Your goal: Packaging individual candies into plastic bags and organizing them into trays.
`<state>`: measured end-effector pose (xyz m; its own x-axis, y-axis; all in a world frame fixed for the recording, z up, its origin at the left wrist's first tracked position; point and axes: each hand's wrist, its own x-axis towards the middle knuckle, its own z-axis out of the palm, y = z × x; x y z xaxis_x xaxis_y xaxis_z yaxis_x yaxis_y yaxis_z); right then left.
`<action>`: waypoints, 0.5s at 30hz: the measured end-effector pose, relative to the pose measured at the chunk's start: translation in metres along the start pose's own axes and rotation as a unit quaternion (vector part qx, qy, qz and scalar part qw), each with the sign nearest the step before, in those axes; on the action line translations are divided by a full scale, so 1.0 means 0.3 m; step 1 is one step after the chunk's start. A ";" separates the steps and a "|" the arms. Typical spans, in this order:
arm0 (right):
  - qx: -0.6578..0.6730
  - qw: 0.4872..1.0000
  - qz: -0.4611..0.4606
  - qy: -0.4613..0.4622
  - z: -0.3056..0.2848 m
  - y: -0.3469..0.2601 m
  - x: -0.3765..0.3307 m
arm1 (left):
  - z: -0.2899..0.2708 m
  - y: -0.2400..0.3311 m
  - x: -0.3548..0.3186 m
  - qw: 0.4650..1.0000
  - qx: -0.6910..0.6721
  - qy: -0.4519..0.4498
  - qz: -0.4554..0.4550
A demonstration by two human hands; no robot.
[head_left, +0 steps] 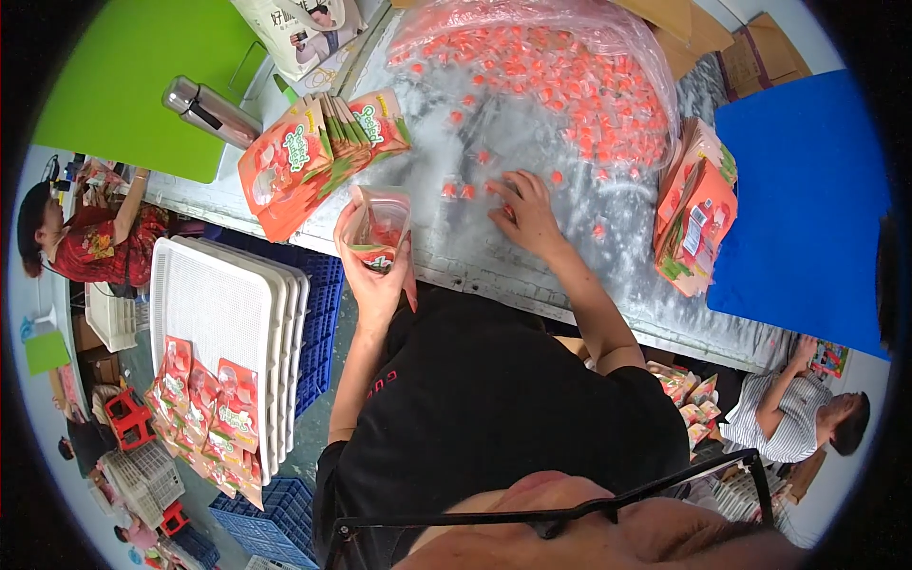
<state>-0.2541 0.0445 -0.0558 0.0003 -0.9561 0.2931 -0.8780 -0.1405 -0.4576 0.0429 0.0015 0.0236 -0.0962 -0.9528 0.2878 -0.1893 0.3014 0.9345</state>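
My left hand (372,290) grips an opened red and green pouch (357,228) upright at the table's near edge, fingers and thumb around its sides. Red pieces show inside through its mouth. Over the tabletop, my right hand (528,211) is palm down with bent, parted fingers. Its fingertips reach a loose wrapped red candy (491,187); no firm hold on it is visible. Two more wrapped candies (458,192) lie just to the left, between my hands. Farther back, a large heap of wrapped red candies (608,95) spreads out of clear pink plastic sheeting (655,47).
Stacked flat pouches (294,157) lie at the left beside a steel flask (211,109); more pouches (696,223) sit at the right by a blue board (798,199). White trays (214,285) with filled pouches stand lower left. Other people work at both sides.
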 end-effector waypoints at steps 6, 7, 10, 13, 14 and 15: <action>0.073 0.997 0.004 0.012 0.023 0.008 0.002 | 0.001 -0.003 0.001 1.000 -0.001 -0.003 0.007; 0.100 0.995 0.016 0.013 0.023 0.017 0.011 | -0.001 -0.002 0.000 1.000 -0.010 0.001 0.002; 0.169 0.985 0.029 0.020 0.017 0.065 0.073 | -0.005 0.001 -0.002 1.000 -0.006 0.000 -0.003; 0.255 0.963 0.082 -0.028 0.009 0.104 0.135 | -0.004 0.005 -0.001 1.000 0.000 -0.005 -0.004; 0.304 0.944 0.117 -0.056 0.006 0.114 0.151 | -0.004 0.007 -0.001 1.000 0.001 -0.007 -0.004; 0.355 0.922 0.134 -0.074 0.004 0.122 0.166 | -0.004 0.007 -0.001 1.000 -0.005 -0.005 -0.007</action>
<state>-0.2857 -0.0084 -0.0590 -0.0591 -0.9982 -0.0035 -0.3209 0.0223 -0.9468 0.0437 0.0026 0.0258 -0.1026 -0.9567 0.2725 -0.1804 0.2873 0.9407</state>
